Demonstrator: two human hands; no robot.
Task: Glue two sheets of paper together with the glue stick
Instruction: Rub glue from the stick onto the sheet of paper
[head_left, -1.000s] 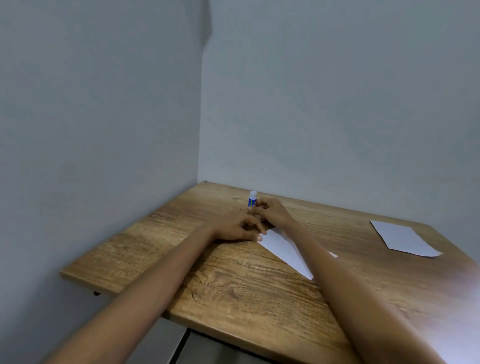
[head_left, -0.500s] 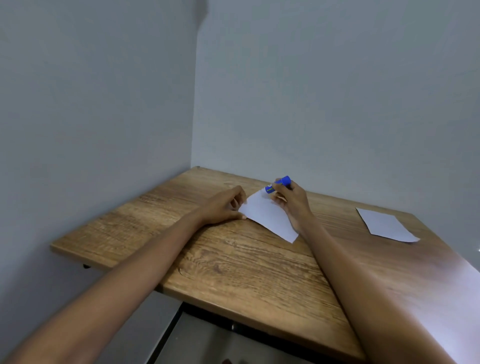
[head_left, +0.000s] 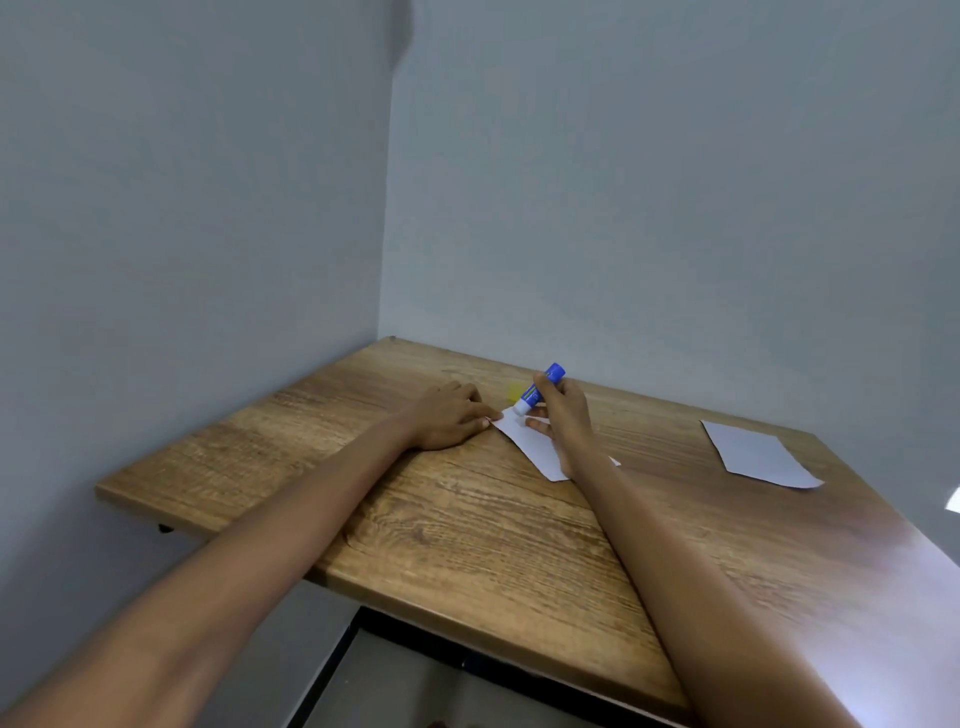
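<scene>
From the head camera, the right hand is clenching around a blue glue stick, tilting it so its white tip is touching the far left corner of a white sheet of paper lying on the wooden desk. The stick's blue end is pointing up toward 1 o'clock. The left hand is lying flat and unclenched on the desk at 9 o'clock of that corner, its fingertips pressing on the paper's edge and grasping nothing. The right forearm is crossing over the near part of this sheet. A small yellow object, too blurred to identify, is sitting on the desk just beyond the corner, at 11 o'clock of the stick's tip. A second sheet of paper is lying flat well apart, at 3 o'clock of the right hand, near the desk's right side.
</scene>
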